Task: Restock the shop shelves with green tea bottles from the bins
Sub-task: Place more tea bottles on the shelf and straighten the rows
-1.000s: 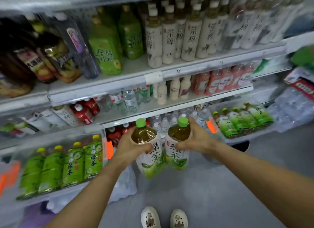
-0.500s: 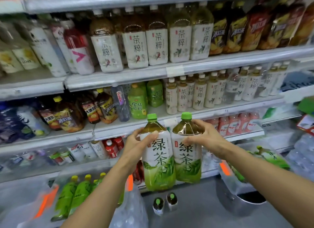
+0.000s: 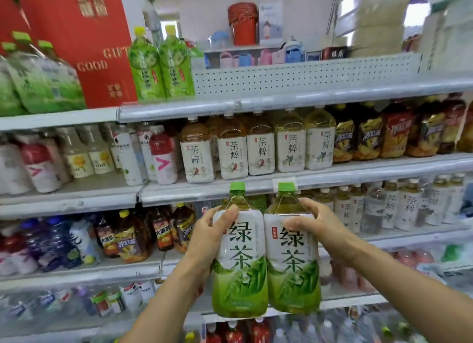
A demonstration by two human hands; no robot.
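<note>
We hold 2 large green tea bottles upright, side by side and touching, at about 6 o'clock in the view, in the air in front of the shelves. Our left hand [image 3: 207, 236] clamps the left green tea bottle [image 3: 239, 268] from its 9 o'clock side. The thumb lies across the shoulder just above the label, and the other fingers curl round the back, out of sight. Our right hand [image 3: 320, 226] clamps the right green tea bottle [image 3: 291, 268] from its 3 o'clock side, with the thumb pressed on the front of the label and the fingers bent over the shoulder. Each bottle has a green cap, amber tea showing at the neck, and a white-to-green leaf wrap with the big characters 绿茶. The right one also bears a small red stamp, too small to read.

At 12 o'clock from the caps, a row of tea bottles [image 3: 258, 150] carries white labels reading 茶粹. At 3 o'clock from that row stand dark bottles [image 3: 368, 135] whose yellow and red wraps read 冰红茶. At 11 o'clock of the view, a red box [image 3: 84, 35] reads GOOD GIFT in gold. Just at its 3 o'clock stand 2 green-wrapped bottles [image 3: 161, 66] with blurred writing. Smaller 茶粹 bottles [image 3: 407, 204] stand at 3 o'clock of our right hand.
</note>
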